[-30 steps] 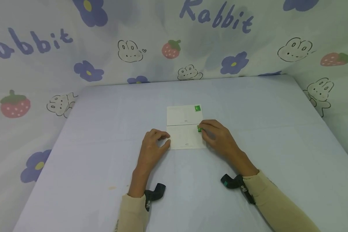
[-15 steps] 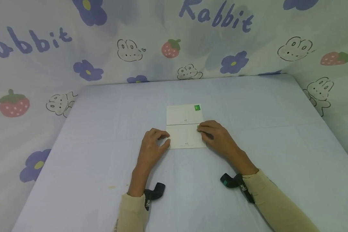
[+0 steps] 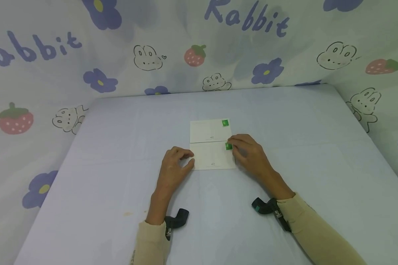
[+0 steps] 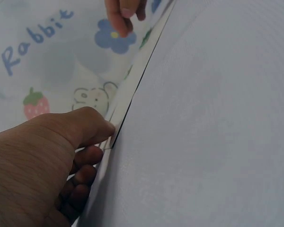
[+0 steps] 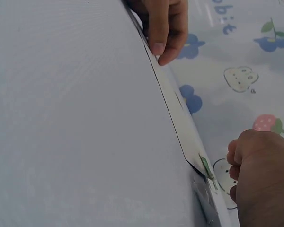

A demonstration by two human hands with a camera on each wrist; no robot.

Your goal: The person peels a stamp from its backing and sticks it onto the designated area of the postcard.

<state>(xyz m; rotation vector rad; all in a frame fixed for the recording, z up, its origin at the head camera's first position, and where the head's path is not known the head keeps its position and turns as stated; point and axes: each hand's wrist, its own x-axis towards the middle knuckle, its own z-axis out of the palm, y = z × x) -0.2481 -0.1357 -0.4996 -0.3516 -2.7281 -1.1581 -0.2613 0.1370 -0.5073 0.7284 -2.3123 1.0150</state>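
Observation:
Two white paper rectangles, postcards or envelopes, lie edge to edge on the table. The far card (image 3: 202,131) bears a green stamp (image 3: 225,123) in its upper right corner. On the near card (image 3: 209,156) a second green stamp (image 3: 229,146) sits in the matching corner. My left hand (image 3: 175,165) rests at the near card's left edge, thumb and fingertips touching it. My right hand (image 3: 250,151) is at the right edge beside the near stamp, fingers bent and holding nothing visible. In the right wrist view this hand (image 5: 262,175) appears apart from the stamped corner (image 5: 205,165).
A white cloth covers the table (image 3: 119,129). Behind and at the sides hangs a printed curtain (image 3: 172,33) with rabbits, strawberries and flowers. A black wrist camera (image 3: 177,219) is on the left forearm, another (image 3: 265,206) on the right.
The right fingers pressed over the near stamp, hiding most of it, then lifted and drew slightly back. That stamp now shows whole on the near card. My left hand has stayed in place.

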